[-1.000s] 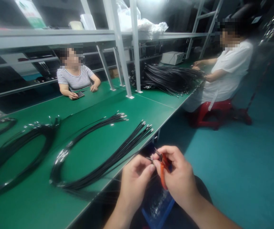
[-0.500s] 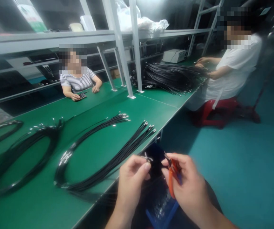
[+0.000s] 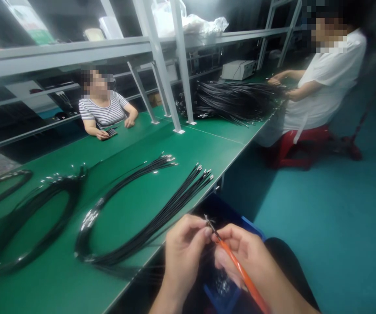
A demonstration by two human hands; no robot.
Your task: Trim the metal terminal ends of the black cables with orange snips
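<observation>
My left hand (image 3: 181,246) pinches a small part with thin silvery ends (image 3: 207,219) between thumb and fingertips; its exact kind is too small to make out. In my right hand (image 3: 251,250) is a pair of pliers with orange handles (image 3: 242,270). Their narrow dark jaws meet the small part right at my left fingertips. Both hands are over my lap, just off the table edge. Beside them on the table curves a bundle of black cables (image 3: 151,226) with metal-tipped ends. Below the hands sits a blue tray (image 3: 232,304) holding small shiny pieces.
More coiled black cables (image 3: 66,198) lie left on the green table (image 3: 125,209). A large cable pile (image 3: 233,98) lies farther back, by a person in white (image 3: 325,87). Another person in stripes (image 3: 104,111) sits opposite. Metal shelf posts (image 3: 183,65) rise from the table.
My right hand has moved left, bringing the pliers' jaws from apart to the small part in my left fingers. The pliers have turned so their handles point down right.
</observation>
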